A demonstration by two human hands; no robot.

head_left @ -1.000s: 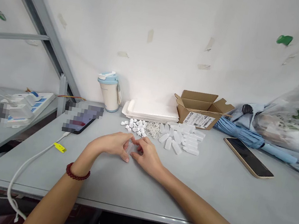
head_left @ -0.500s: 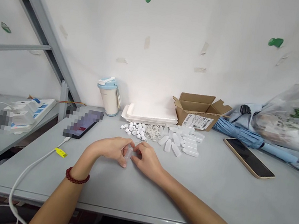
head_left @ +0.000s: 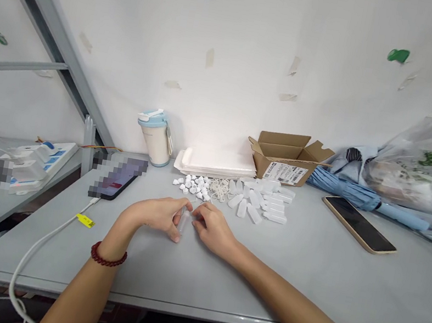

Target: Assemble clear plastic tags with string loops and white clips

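Observation:
A small translucent plastic bottle (head_left: 183,225) is held between the thumb and fingers of my left hand (head_left: 161,213), low over the grey table. Close beside its upper end, on the right, is my right hand (head_left: 214,230), with its fingers curled together. Whatever those fingertips pinch is too small to make out. Just beyond both hands are a pile of white caps (head_left: 194,184), a tangle of thin white cords (head_left: 219,189) and a heap of similar translucent bottles (head_left: 258,199).
Behind the piles stand a blue-lidded cup (head_left: 156,139), a stack of white foam trays (head_left: 218,164) and an opened cardboard box (head_left: 286,163). A phone with a cable (head_left: 123,178) lies left. To the right are another phone (head_left: 359,225), a folded blue umbrella (head_left: 345,188) and plastic bags (head_left: 426,176).
My right fingertips have drawn slightly away from the bottle's side, which now shows more. My left hand keeps its hold. The whole view has shifted a little.

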